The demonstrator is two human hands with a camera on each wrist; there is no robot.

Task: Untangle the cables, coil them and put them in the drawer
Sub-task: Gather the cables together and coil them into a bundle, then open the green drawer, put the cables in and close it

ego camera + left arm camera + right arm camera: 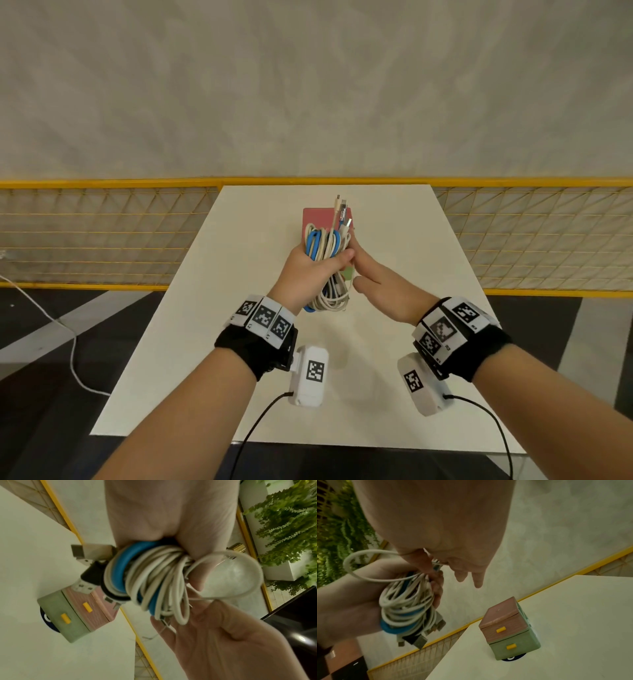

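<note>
Coiling looks done: our left hand (310, 263) grips the cables (327, 246), our right hand (378, 286) lies flat beside them, but both drawers (508, 635) are shut.

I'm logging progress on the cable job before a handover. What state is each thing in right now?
Cables: coiled together in one bundle, gripped in the left hand, held above the table.
Pink drawer: shut.
Green drawer: shut.
Right hand: fingers straight, beside the bundle, gripping nothing.
</note>
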